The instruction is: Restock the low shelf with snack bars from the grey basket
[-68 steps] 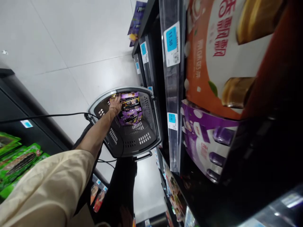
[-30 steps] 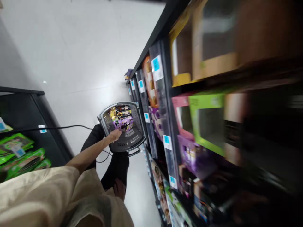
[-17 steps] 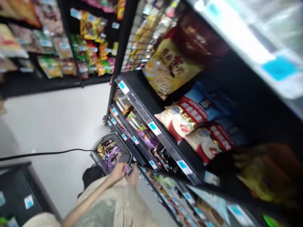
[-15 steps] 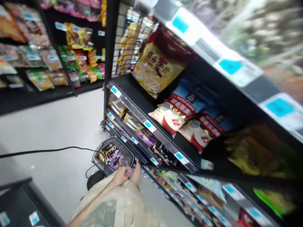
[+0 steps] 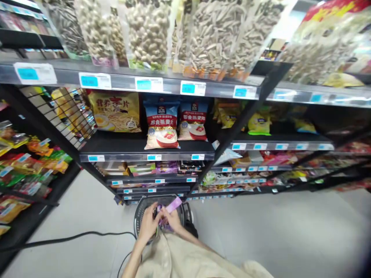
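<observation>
My right hand (image 5: 173, 219) pinches a flat, light purple packet (image 5: 174, 204) that sticks up past the fingers. Beside it is my left hand (image 5: 148, 223), fingers curled and thumb close to the right fingertips; what they hold, if anything, cannot be made out. Both hands are over a dark grey shopping basket (image 5: 137, 220) on the floor. Small dark purple packets (image 5: 164, 223) show between the hands, and the hands hide most of the basket's contents.
Ahead stands a shelf (image 5: 116, 144) with bags of oatmeal (image 5: 162, 129) and cereal (image 5: 114, 112). Above are clear bags of nuts and seeds (image 5: 149, 31). Hanging snacks (image 5: 26, 173) fill a rack at left. A black cable (image 5: 87, 233) crosses the left side to the basket.
The view has swung right and levelled, so the shelf now faces me. The hands have moved apart a little, and the light purple packet now stands out from my right hand.
</observation>
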Action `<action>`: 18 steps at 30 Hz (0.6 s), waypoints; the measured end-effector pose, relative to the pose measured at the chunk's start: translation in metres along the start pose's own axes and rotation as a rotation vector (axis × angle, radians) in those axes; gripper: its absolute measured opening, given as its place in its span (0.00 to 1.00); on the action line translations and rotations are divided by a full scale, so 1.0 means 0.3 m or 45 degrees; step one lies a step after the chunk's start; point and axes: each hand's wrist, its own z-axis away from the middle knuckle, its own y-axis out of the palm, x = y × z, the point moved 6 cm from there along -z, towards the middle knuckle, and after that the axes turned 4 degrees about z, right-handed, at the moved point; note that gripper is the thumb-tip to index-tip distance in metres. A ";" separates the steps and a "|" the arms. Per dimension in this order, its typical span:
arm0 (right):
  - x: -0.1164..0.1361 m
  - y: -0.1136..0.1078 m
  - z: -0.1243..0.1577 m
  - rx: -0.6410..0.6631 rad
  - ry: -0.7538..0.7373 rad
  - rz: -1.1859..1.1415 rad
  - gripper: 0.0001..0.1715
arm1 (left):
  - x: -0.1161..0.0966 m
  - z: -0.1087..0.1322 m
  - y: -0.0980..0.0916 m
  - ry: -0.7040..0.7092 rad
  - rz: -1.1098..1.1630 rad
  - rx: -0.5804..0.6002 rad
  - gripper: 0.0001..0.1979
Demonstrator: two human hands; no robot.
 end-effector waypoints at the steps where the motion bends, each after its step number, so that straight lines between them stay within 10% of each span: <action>1: 0.016 -0.012 -0.005 -0.057 0.044 -0.061 0.43 | 0.020 0.012 0.010 0.026 -0.069 -0.009 0.28; 7: 0.074 -0.041 -0.004 -0.124 0.117 -0.182 0.48 | 0.124 0.073 0.096 -0.254 0.430 0.176 0.38; 18: 0.151 0.081 -0.006 0.224 0.024 -0.139 0.36 | 0.121 0.108 -0.016 -0.406 0.603 -0.087 0.26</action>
